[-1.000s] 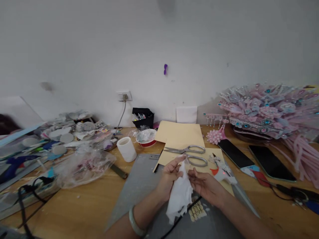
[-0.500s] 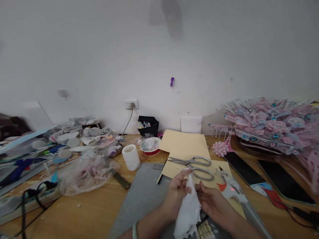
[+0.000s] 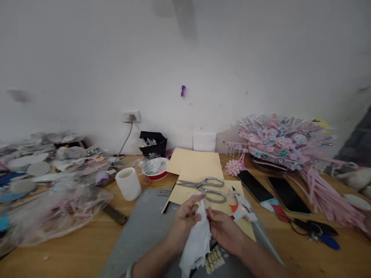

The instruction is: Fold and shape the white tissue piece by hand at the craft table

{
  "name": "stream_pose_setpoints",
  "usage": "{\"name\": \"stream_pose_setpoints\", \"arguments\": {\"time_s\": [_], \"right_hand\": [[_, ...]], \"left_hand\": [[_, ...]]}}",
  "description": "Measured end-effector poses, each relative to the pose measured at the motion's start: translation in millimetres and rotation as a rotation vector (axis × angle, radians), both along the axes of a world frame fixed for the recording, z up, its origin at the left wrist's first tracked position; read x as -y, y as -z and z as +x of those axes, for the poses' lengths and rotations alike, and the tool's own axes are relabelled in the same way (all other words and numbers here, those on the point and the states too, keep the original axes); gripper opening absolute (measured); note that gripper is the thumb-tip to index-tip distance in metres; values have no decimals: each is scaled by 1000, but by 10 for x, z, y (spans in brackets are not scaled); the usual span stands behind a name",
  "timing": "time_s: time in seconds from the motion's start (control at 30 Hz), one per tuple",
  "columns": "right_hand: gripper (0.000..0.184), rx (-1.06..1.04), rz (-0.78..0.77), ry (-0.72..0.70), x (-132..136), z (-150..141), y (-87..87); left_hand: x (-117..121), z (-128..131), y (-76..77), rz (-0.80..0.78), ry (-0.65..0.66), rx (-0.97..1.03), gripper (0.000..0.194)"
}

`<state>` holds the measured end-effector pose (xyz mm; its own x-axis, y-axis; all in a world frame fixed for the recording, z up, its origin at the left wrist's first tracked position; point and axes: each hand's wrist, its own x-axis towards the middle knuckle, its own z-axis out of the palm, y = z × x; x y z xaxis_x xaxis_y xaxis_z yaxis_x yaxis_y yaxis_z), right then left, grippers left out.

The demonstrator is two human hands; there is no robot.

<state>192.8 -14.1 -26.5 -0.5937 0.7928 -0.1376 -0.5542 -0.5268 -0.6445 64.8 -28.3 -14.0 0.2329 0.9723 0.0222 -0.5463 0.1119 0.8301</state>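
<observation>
My left hand [image 3: 183, 222] and my right hand [image 3: 224, 231] meet over a grey cutting mat [image 3: 142, 231], both pinched on a crumpled white cloth piece [image 3: 197, 243] that hangs down between them. Just beyond my fingers lie steel scissors [image 3: 207, 187] on tan card sheets [image 3: 194, 168]. A small white glue gun [image 3: 242, 208] with an orange tip lies right of my right hand. A small cream beaded piece [image 3: 213, 260] sits on the mat under the cloth.
A white cup [image 3: 128, 183], a red-rimmed bowl [image 3: 155, 168] and a black pen holder [image 3: 152, 143] stand behind the mat. Clear bags and craft clutter [image 3: 52, 193] fill the left. Two dark phones [image 3: 272, 189] and a pink ornate headdress [image 3: 284, 143] lie right.
The view swung right and down a little, so everything shifted left in the picture. My hands stay together on the white cloth, fingers working at its top edge.
</observation>
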Motion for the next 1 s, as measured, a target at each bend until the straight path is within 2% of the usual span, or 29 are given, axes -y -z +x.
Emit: {"name": "stream_pose_setpoints", "arguments": {"time_s": [0.1,0.27,0.4,0.57,0.63,0.7,0.83,1.0], "right_hand": [[19,-24,-90,0,-25,21,25],[19,156,31,115,-32,5,72],[31,211,-32,168,-85,45,48],[41,211,-70,145,-120,81,-15],[41,251,-25,176,-106,59,-13],[38,275,84,225,-89,32,-6],[34,420,271,270,-94,28,-15],[40,611,374,308,-144,77,-10]], "left_hand": [[-2,-22,-57,-43,1,45,53],[-16,-10,2,-41,-26,-1,51],[-59,-20,58,-33,-87,-123,55],[-113,-58,115,82,-212,-364,50],[-108,-52,149,73,-193,-441,53],[-95,-36,180,77,-166,-502,54],[-91,-10,203,151,-203,-522,49],[-128,-14,197,173,-278,-590,35]]}}
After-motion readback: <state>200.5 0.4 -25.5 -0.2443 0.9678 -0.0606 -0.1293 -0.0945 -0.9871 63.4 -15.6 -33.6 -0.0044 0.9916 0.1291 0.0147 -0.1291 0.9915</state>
